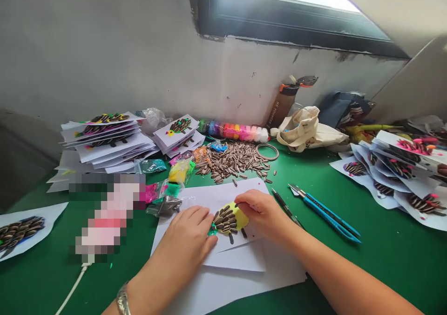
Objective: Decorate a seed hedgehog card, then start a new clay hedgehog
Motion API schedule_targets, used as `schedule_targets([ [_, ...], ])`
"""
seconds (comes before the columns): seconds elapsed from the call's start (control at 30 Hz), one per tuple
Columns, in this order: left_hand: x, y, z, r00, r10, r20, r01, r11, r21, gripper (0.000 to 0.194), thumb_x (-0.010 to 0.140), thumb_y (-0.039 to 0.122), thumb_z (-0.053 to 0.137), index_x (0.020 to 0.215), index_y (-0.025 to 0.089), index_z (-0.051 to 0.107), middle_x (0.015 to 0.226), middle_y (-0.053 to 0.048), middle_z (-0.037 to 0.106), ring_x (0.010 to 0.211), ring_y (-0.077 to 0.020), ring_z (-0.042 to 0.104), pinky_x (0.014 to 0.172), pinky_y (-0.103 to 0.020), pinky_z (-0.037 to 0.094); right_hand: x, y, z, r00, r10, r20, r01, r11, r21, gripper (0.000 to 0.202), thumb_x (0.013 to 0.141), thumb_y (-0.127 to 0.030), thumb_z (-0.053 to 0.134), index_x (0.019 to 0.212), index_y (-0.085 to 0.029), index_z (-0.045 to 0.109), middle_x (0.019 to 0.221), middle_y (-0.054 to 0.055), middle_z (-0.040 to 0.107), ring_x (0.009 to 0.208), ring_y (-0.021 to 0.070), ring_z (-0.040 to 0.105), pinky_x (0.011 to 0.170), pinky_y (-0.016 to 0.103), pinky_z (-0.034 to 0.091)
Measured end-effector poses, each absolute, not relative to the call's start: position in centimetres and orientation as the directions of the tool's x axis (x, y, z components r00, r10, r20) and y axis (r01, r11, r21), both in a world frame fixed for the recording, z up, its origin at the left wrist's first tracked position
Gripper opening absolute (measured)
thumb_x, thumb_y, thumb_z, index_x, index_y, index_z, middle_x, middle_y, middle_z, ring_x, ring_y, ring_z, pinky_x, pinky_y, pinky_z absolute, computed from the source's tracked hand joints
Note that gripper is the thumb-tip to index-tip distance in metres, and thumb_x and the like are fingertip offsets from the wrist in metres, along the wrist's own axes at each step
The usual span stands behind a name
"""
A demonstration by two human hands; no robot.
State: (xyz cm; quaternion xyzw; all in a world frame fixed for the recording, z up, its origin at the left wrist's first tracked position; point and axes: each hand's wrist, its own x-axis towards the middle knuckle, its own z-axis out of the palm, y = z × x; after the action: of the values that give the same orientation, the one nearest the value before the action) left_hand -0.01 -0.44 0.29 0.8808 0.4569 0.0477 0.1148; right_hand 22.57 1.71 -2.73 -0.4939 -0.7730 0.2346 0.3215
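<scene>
Head view: the left hand point(191, 233) lay flat, left of the yellow shape point(240, 219), apparently steadying paper point(206, 195); the right hand point(262, 211) pinched, contents hidden.

one left hand point(190, 231) and one right hand point(265, 212) make two hands, with one silver bangle point(123, 298). one seed-covered picture point(225, 221) lies between them, over at least two white sheets point(233, 282). card stacks number three: a large left stack point(108, 153), a small left stack point(172, 138) and a right stack point(387, 180), plus one single card point(24, 229). sunflower seeds point(237, 159) form one heap, too many to count. at least six coloured packets point(179, 171), one row of tubs point(237, 131), one pen point(286, 207), one blue tool point(328, 214), one ring point(257, 153), one bottle point(283, 105), two bags point(298, 131), one cable point(71, 287).
</scene>
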Motion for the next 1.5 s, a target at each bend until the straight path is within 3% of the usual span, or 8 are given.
schedule_targets([
  [0.4, 0.2, -0.3, 0.6, 0.58, 0.813, -0.051, 0.799, -0.556, 0.228, 0.027, 0.084, 0.023, 0.057, 0.11, 0.016, 0.064, 0.117, -0.013, 0.063, 0.111, -0.0309, 0.056, 0.095, -0.049, 0.046, 22.0, 2.4, -3.7, -0.334, 0.879, 0.341, 0.686, 0.474, -0.551, 0.014, 0.083, -0.01, 0.06, 0.085, -0.02, 0.069, 0.08, 0.004, 0.064, 0.082, 0.0181, 0.054, 0.075, 0.031, 0.043],
  [0.7, 0.2, -0.3, 0.6, 0.586, 0.809, -0.049, 0.797, -0.563, 0.219, 0.027, 0.085, 0.023, 0.057, 0.11, 0.016, 0.064, 0.117, -0.013, 0.063, 0.11, -0.0302, 0.056, 0.095, -0.048, 0.046, 21.9, 2.8, -4.3, -0.332, 0.867, 0.371, 0.685, 0.492, -0.537, 0.014, 0.083, -0.01, 0.06, 0.087, -0.019, 0.07, 0.081, 0.005, 0.065, 0.081, 0.0176, 0.053, 0.076, 0.03, 0.042],
  [1.1, 0.3, -0.4, 0.4, 0.602, 0.798, 0.01, 0.781, -0.591, 0.202, 0.027, 0.082, 0.019, 0.059, 0.108, 0.013, 0.065, 0.113, -0.014, 0.065, 0.107, -0.0312, 0.057, 0.091, -0.049, 0.048, 21.2, 3.1, -4.8, -0.38, 0.824, 0.42, 0.689, 0.555, -0.466, 0.017, 0.084, -0.009, 0.058, 0.076, -0.017, 0.07, 0.074, 0.005, 0.065, 0.075, 0.0171, 0.053, 0.072, 0.03, 0.04],
  [1.27, 0.2, -0.4, 0.2, 0.597, 0.802, 0.001, 0.786, -0.586, 0.195, 0.027, 0.083, 0.019, 0.059, 0.108, 0.013, 0.065, 0.113, -0.013, 0.064, 0.107, -0.0309, 0.057, 0.091, -0.049, 0.048, 21.4, 3.1, -4.4, -0.413, 0.83, 0.376, 0.68, 0.555, -0.479, 0.018, 0.084, -0.008, 0.058, 0.08, -0.019, 0.072, 0.072, 0.004, 0.066, 0.075, 0.0171, 0.053, 0.072, 0.03, 0.04],
  [1.4, 0.2, -0.4, 0.2, 0.594, 0.804, -0.02, 0.792, -0.58, 0.193, 0.027, 0.084, 0.02, 0.058, 0.109, 0.013, 0.064, 0.114, -0.013, 0.064, 0.108, -0.0305, 0.056, 0.093, -0.049, 0.047, 22.3, 3.0, -3.9, -0.343, 0.858, 0.383, 0.695, 0.506, -0.51, 0.02, 0.082, -0.008, 0.058, 0.094, -0.018, 0.071, 0.078, 0.005, 0.068, 0.077, 0.0181, 0.054, 0.073, 0.031, 0.04],
  [1.5, 0.4, -0.3, 0.3, 0.59, 0.807, -0.034, 0.795, -0.573, 0.197, 0.027, 0.084, 0.022, 0.058, 0.11, 0.014, 0.064, 0.114, -0.013, 0.063, 0.109, -0.0302, 0.056, 0.093, -0.048, 0.047, 22.7, 2.8, -3.7, -0.303, 0.882, 0.361, 0.731, 0.458, -0.505, 0.017, 0.081, -0.009, 0.059, 0.088, -0.019, 0.071, 0.078, 0.005, 0.066, 0.078, 0.0177, 0.054, 0.073, 0.03, 0.039],
])
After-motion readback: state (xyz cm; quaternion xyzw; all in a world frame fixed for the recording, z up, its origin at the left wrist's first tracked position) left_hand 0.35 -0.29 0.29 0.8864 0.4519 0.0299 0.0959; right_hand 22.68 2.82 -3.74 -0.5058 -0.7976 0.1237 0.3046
